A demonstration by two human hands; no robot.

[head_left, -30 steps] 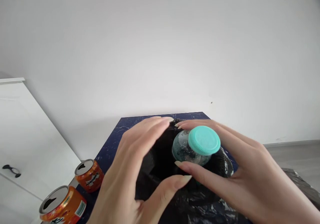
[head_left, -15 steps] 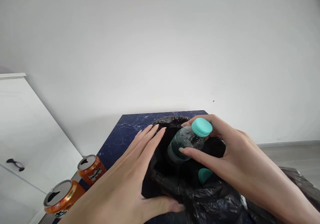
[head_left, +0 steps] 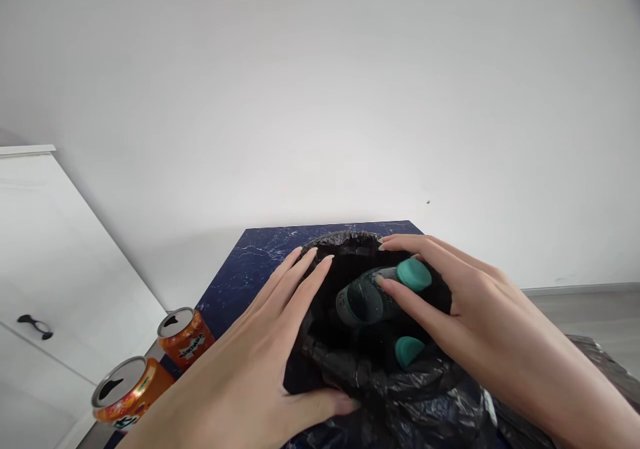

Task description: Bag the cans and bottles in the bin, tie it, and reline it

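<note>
Head view shows a clear bottle inside the mouth of a black bag, tilted, with its green cap toward the right. A second green cap sits nearer in the bag, probably on another bottle whose body is hidden, so two pieces seem to be in. The right hand has its fingers parted around the upper bottle, which looks let go, though the thumb's contact is unclear. The left hand holds no item; its fingers are spread along the bag's left rim. Outside the bag remain a far orange can and a near orange can, both upright with their tabs' holes showing. They stand along the left of a dark blue, white-veined desk. Behind it rises a plain pale wall, with a white cabinet at left and grey floor at right.
</note>
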